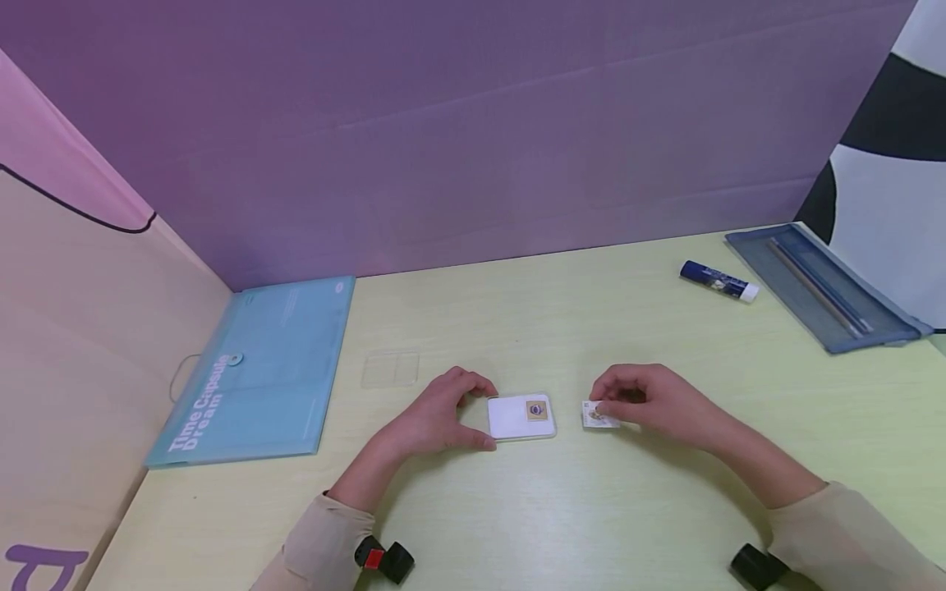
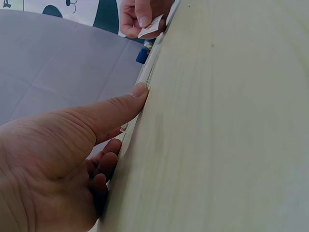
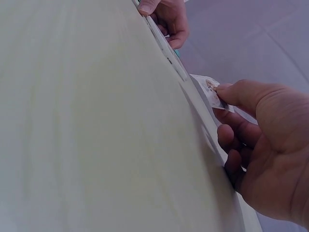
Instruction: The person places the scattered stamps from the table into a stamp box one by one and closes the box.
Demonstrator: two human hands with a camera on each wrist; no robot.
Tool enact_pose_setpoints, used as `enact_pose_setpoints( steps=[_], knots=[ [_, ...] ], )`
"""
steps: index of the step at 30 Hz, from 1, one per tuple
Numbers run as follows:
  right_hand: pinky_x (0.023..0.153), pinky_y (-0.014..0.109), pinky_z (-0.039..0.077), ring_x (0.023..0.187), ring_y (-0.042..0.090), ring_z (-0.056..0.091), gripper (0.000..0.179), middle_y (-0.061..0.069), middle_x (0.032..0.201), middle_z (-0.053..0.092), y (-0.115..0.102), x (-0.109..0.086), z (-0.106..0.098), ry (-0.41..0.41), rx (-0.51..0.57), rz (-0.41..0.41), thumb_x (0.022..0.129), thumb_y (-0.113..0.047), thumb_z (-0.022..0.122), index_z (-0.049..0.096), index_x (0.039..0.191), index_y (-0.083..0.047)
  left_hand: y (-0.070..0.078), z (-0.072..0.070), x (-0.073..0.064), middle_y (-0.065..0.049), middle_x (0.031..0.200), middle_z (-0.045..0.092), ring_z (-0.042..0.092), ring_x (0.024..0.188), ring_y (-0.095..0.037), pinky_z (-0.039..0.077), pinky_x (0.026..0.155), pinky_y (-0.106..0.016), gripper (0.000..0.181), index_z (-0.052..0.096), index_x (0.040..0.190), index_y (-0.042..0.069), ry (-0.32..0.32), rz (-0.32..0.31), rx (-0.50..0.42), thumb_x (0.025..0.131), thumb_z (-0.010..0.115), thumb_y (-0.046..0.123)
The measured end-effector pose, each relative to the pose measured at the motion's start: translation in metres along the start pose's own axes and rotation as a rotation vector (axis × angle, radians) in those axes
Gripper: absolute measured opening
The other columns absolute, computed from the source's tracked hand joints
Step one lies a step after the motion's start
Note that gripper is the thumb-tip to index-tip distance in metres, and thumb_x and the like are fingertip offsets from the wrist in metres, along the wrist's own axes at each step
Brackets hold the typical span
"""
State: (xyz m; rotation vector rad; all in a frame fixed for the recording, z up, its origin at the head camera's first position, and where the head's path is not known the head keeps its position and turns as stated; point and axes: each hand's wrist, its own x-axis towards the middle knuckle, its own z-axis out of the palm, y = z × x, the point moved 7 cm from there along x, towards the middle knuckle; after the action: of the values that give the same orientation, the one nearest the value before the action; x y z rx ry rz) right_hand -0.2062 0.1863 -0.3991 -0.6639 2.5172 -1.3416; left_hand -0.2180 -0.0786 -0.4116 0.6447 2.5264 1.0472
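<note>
A flat white rectangular case [image 1: 510, 419] with rounded corners lies on the table, a small tan stamp-like piece [image 1: 536, 410] on its right end. My left hand [image 1: 447, 414] holds the case at its left end, thumb at the near edge and fingertips at the far edge. In the left wrist view the thumb [image 2: 137, 92] shows right at the case's side. To the right of the case, my right hand [image 1: 654, 402] pinches a small white stamp-like paper [image 1: 597, 414] with a printed picture between thumb and forefinger. The right wrist view shows this paper [image 3: 207, 89] tilted.
A blue document folder [image 1: 281, 369] lies at the left, with a clear plastic piece [image 1: 390, 369] beside it. At the back right are a dark blue glue stick [image 1: 717, 281] and a blue zip pouch [image 1: 828, 287] with pencil-like sticks inside. A purple cloth wall [image 1: 473, 139] stands behind.
</note>
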Motion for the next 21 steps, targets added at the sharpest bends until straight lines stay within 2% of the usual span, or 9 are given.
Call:
enact_pose_setpoints(
  steps=[21],
  knots=[
    [0.068, 0.025, 0.046, 0.082, 0.023, 0.057, 0.012, 0.000, 0.091, 0.067, -0.012, 0.023, 0.020, 0.001, 0.032, 0.021, 0.091, -0.007, 0.074, 0.073, 0.099, -0.016, 0.000, 0.000, 0.000, 0.005, 0.113, 0.052, 0.046, 0.101, -0.019, 0.042, 0.087, -0.037, 0.056, 0.061, 0.123, 0.021, -0.003, -0.003, 0.001, 0.075, 0.091, 0.023]
  ],
)
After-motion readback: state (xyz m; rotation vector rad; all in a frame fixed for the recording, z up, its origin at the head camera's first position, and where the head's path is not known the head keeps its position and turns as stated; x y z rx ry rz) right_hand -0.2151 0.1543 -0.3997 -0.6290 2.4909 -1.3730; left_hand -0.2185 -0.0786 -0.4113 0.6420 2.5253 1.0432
